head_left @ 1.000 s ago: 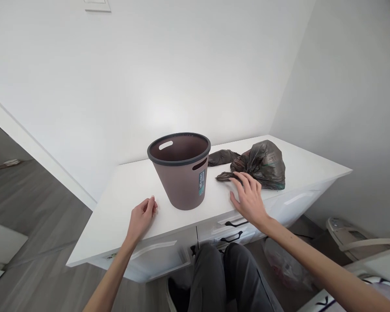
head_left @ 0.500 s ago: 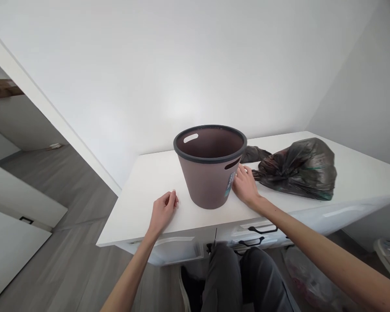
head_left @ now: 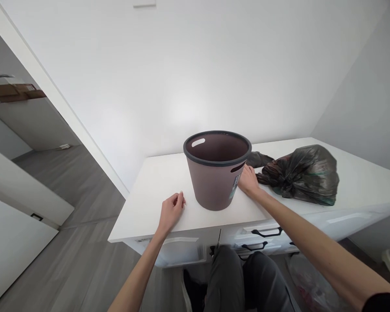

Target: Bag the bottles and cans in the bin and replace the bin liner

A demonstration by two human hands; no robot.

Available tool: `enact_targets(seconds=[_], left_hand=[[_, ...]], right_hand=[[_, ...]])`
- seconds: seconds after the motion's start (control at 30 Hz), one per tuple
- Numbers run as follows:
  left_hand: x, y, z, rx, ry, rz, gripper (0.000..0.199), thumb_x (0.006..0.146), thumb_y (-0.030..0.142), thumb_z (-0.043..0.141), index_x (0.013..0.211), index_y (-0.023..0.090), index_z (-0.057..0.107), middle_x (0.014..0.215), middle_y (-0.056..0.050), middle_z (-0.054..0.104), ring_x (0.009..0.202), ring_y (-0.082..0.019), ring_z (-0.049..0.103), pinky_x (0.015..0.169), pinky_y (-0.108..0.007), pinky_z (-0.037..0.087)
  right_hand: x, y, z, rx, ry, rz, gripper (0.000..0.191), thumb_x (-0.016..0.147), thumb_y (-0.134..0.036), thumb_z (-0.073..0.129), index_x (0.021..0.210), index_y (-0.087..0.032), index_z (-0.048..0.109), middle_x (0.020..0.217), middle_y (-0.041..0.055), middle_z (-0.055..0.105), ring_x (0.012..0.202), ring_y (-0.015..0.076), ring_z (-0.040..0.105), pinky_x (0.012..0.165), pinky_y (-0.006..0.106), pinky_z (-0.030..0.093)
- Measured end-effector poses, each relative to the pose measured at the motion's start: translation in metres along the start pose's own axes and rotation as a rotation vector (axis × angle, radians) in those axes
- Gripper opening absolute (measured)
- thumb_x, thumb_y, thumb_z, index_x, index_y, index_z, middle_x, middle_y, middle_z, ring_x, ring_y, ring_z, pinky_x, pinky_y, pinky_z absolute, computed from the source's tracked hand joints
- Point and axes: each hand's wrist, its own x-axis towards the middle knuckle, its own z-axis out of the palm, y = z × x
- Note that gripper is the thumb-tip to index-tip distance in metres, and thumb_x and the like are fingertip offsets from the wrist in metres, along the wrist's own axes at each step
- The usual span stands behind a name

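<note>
Head view: round plastic bin (head_left: 216, 173), crinkled bag (head_left: 303, 173).

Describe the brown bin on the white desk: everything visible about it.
The brown bin stands upright and empty on the white desk. It looks like plastic, tapering downward, with a dark grey rim, two slot handles near the top and a teal label low on its side. The right hand rests against its side; the left hand lies apart on the desk.
</note>
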Motion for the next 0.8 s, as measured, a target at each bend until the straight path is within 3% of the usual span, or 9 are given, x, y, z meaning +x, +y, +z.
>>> enact_targets(seconds=[0.23,0.43,0.6,0.73,0.8], left_hand=[[-0.004,-0.007,-0.002,0.019,0.004,0.059,0.054,0.101,0.062,0.041,0.069,0.021,0.058,0.065,0.000,0.061,0.062,-0.017,0.053,0.066,-0.029,0.041],[-0.005,-0.001,-0.004,0.034,-0.014,0.099,0.055,0.099,0.064,0.041,0.071,0.022,0.061,0.067,-0.001,0.063,0.065,-0.018,0.055,0.069,-0.029,0.043],[-0.027,0.015,0.000,0.032,-0.020,0.099,0.058,0.100,0.067,0.038,0.072,0.022,0.061,0.066,0.000,0.060,0.066,-0.017,0.054,0.069,-0.029,0.042],[-0.069,0.044,0.025,-0.060,0.010,0.112,0.054,0.100,0.069,0.040,0.078,0.022,0.058,0.073,-0.002,0.062,0.070,-0.018,0.057,0.069,-0.029,0.046],[-0.089,0.064,0.040,-0.116,0.024,0.152,0.047,0.100,0.067,0.044,0.095,0.022,0.059,0.089,-0.006,0.068,0.083,-0.021,0.063,0.076,-0.031,0.050]], right_hand=[[-0.052,-0.027,-0.024,0.037,-0.037,0.055,0.035,0.096,-0.018,0.044,0.111,-0.010,0.075,0.138,0.0224,0.066,0.132,0.0309,0.056,0.114,0.047,0.040],[-0.119,-0.055,-0.075,0.207,-0.082,-0.048,0.035,0.095,-0.015,0.044,0.109,-0.012,0.076,0.145,0.0195,0.063,0.136,0.0305,0.058,0.119,0.047,0.043],[-0.176,-0.076,-0.141,0.620,-0.118,0.161,0.036,0.096,-0.027,0.050,0.118,-0.022,0.078,0.136,0.0128,0.071,0.133,0.0321,0.062,0.108,0.048,0.053],[-0.204,-0.092,-0.198,1.124,-0.180,0.391,0.033,0.094,-0.049,0.064,0.114,-0.030,0.081,0.124,0.0057,0.076,0.118,0.0291,0.068,0.102,0.043,0.053],[-0.211,-0.098,-0.219,1.294,-0.160,0.475,0.033,0.091,-0.056,0.069,0.111,-0.032,0.082,0.123,0.0040,0.076,0.117,0.0282,0.067,0.102,0.040,0.052]])
